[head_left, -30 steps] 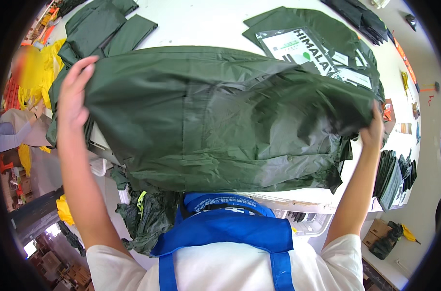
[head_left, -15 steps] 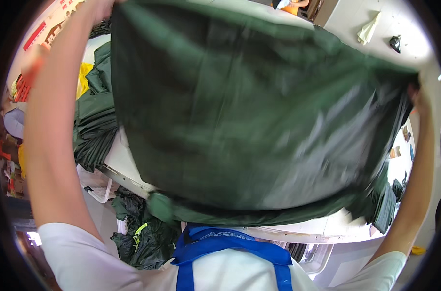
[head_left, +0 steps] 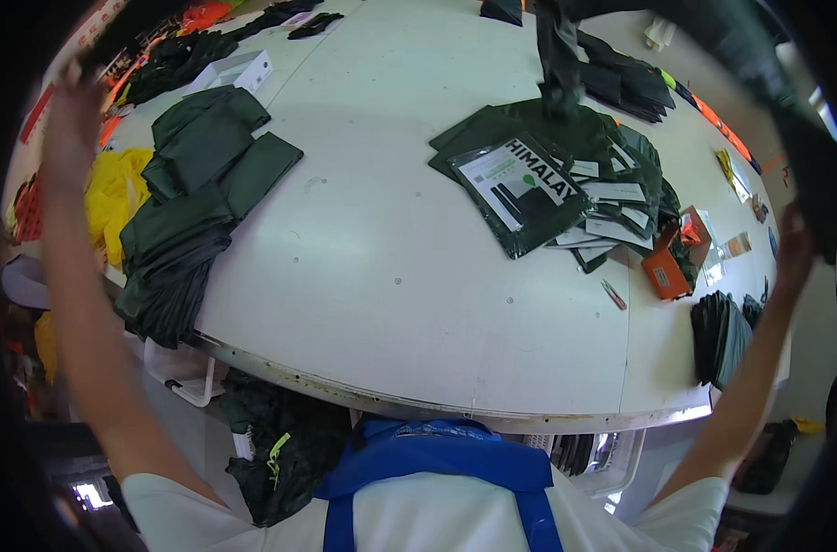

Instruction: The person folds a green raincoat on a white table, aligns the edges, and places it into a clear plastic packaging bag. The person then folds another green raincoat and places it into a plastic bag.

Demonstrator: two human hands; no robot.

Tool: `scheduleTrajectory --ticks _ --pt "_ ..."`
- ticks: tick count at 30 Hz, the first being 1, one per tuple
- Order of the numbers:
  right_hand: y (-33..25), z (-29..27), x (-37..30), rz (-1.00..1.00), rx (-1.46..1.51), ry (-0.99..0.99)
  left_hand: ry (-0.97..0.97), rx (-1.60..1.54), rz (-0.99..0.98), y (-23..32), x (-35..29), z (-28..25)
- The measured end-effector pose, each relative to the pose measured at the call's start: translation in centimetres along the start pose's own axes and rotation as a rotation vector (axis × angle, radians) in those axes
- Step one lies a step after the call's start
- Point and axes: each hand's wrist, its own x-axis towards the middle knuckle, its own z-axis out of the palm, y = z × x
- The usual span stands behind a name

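Note:
Both my arms are raised wide apart. At the far right, my right hand [head_left: 796,247] is closed on a dark green, slightly shiny fabric piece [head_left: 722,46]. That piece sweeps up past the top edge, and a blurred fold hangs over the table. My left hand [head_left: 73,120] is up at the far left, smeared by motion; a dark strip of the fabric rises from its fingers. Most of the piece is out of view. Below, on the left of the white table [head_left: 372,322], lies a stack of folded dark green fabric [head_left: 184,212].
Flat clear-wrapped packages [head_left: 519,198] lie in a pile right of centre, beside an orange box [head_left: 671,262] and small red snips [head_left: 613,294]. More folded fabric [head_left: 720,339] stands at the right edge. A yellow bag [head_left: 115,198] sits left; dark fabric [head_left: 280,451] fills the space below the table.
The fabric piece, spread wide before me half a second ago, has swung up and right, uncovering the table. My left hand has come lower and my right hand has dropped slightly.

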Motion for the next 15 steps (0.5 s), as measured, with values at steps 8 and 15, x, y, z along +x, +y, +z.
scheduleTrajectory --ticks 8,15 --pt "16.2 2.1 -30.5 0.762 -0.151 0.400 -0.245 0.532 -0.558 -20.4 -25.9 2.5" --pt "12.9 4.4 -49.5 1.312 -0.464 0.545 -0.687 1.561 -0.745 -22.0 -34.8 0.7"
